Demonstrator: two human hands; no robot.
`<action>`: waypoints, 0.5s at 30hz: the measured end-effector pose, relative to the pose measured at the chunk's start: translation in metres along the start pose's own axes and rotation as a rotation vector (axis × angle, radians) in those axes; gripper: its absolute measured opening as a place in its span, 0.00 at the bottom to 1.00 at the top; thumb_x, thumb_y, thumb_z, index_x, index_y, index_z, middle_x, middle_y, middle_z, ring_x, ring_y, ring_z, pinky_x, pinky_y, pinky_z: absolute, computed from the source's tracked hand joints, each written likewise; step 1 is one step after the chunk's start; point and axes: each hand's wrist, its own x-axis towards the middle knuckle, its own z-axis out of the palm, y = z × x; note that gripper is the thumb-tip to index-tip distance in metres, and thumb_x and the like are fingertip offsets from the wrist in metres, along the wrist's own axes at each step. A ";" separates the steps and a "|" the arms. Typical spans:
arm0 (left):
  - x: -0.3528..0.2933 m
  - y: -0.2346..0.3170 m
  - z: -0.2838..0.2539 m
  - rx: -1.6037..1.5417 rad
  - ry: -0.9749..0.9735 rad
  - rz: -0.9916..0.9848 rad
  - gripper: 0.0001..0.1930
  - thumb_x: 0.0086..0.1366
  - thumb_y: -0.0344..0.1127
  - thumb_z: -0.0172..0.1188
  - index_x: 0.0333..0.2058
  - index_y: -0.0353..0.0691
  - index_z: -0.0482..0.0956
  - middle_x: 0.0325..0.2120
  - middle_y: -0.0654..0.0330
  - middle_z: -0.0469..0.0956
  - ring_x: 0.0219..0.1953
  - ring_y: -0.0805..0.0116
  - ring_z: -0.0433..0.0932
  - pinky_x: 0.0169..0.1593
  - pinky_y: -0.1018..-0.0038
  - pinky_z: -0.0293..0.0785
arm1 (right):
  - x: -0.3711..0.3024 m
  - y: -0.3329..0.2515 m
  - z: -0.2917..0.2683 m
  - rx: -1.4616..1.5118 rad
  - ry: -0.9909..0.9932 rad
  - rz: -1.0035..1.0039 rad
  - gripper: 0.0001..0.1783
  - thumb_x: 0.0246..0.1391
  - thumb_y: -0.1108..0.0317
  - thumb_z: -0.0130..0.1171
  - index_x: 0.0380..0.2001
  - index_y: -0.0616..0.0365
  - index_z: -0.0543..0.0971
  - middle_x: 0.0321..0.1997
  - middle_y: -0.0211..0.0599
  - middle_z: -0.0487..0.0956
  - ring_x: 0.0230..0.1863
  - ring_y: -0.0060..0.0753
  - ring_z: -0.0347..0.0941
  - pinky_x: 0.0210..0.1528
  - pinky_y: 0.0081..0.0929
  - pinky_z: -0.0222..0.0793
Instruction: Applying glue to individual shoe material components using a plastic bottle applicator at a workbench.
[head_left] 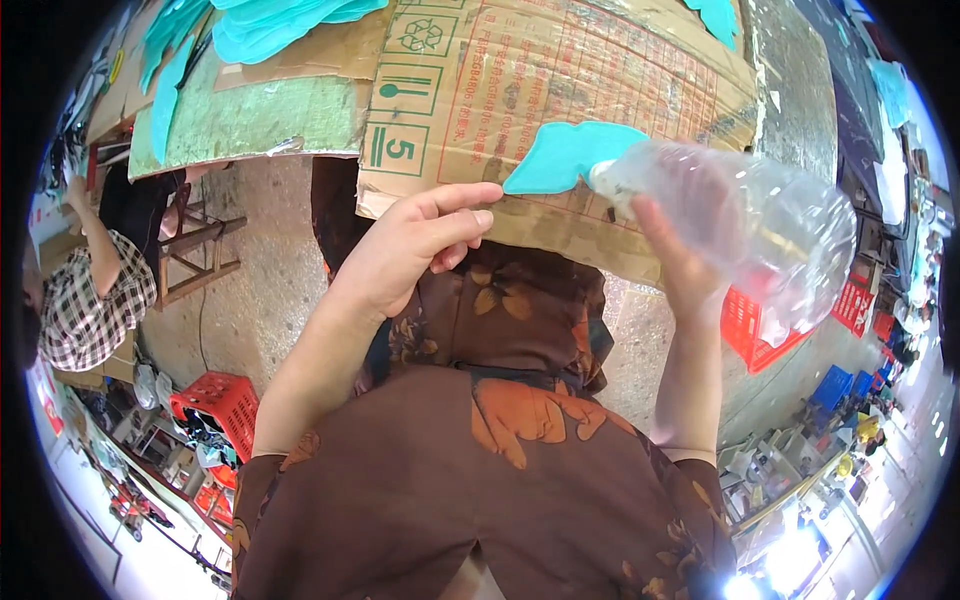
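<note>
Right hand (pixel 685 265): fingers grip the clear plastic bottle (pixel 760 215) near its neck, white nozzle (pixel 601 177) at the turquoise cutout's (pixel 565 160) right side. Left hand (pixel 405 245): fingers loosely open, index at the cutout's left point — light pressure there should limit shifting. Best keep the nozzle low, steady. Cutout lies on printed cardboard (pixel 470 100) over the table (pixel 795 95); beyond — speckled floor (pixel 262 300), red crate (pixel 222 402).
</note>
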 end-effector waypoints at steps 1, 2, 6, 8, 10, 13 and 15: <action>0.000 0.001 0.002 0.003 -0.001 -0.003 0.21 0.65 0.33 0.56 0.56 0.36 0.72 0.25 0.72 0.69 0.23 0.84 0.62 0.27 0.86 0.57 | -0.003 -0.007 0.003 0.098 -0.048 -0.030 0.28 0.46 0.75 0.70 0.51 0.65 0.72 0.50 0.40 0.76 0.49 0.31 0.73 0.54 0.29 0.69; -0.001 0.003 0.002 -0.002 0.010 0.001 0.20 0.65 0.33 0.56 0.56 0.36 0.72 0.24 0.72 0.69 0.23 0.84 0.62 0.27 0.86 0.57 | -0.005 -0.011 0.006 0.196 -0.095 -0.061 0.26 0.48 0.77 0.68 0.51 0.66 0.72 0.52 0.41 0.76 0.51 0.32 0.73 0.57 0.30 0.67; 0.001 0.003 0.002 -0.021 0.024 0.014 0.19 0.65 0.33 0.56 0.54 0.35 0.74 0.22 0.72 0.68 0.22 0.84 0.62 0.26 0.86 0.57 | -0.004 0.009 -0.012 0.146 0.056 0.031 0.29 0.45 0.75 0.71 0.51 0.64 0.71 0.50 0.39 0.76 0.50 0.32 0.73 0.55 0.31 0.70; 0.003 0.005 0.002 -0.017 0.026 0.019 0.18 0.65 0.34 0.56 0.52 0.35 0.75 0.22 0.72 0.67 0.22 0.84 0.62 0.26 0.86 0.57 | -0.004 0.005 -0.014 0.110 0.016 0.115 0.29 0.47 0.78 0.67 0.54 0.65 0.70 0.57 0.41 0.72 0.56 0.32 0.69 0.58 0.31 0.66; 0.005 0.007 0.004 -0.009 0.026 0.024 0.17 0.65 0.34 0.57 0.51 0.35 0.76 0.21 0.72 0.67 0.22 0.83 0.62 0.26 0.86 0.57 | -0.005 -0.005 0.001 0.075 0.003 0.036 0.27 0.47 0.78 0.68 0.52 0.64 0.72 0.52 0.39 0.75 0.55 0.31 0.70 0.58 0.30 0.66; 0.009 0.007 0.003 -0.002 0.044 0.039 0.14 0.66 0.34 0.57 0.47 0.36 0.77 0.20 0.72 0.67 0.21 0.83 0.62 0.25 0.85 0.57 | 0.003 -0.011 0.006 -0.104 -0.002 -0.095 0.28 0.46 0.77 0.69 0.52 0.65 0.72 0.50 0.39 0.76 0.54 0.32 0.70 0.58 0.30 0.66; 0.012 0.009 0.004 0.003 0.040 0.065 0.11 0.66 0.35 0.56 0.44 0.36 0.78 0.20 0.72 0.68 0.21 0.83 0.63 0.25 0.85 0.57 | 0.012 -0.009 0.004 0.083 -0.092 0.075 0.29 0.46 0.75 0.71 0.52 0.67 0.72 0.50 0.39 0.76 0.53 0.33 0.71 0.57 0.29 0.67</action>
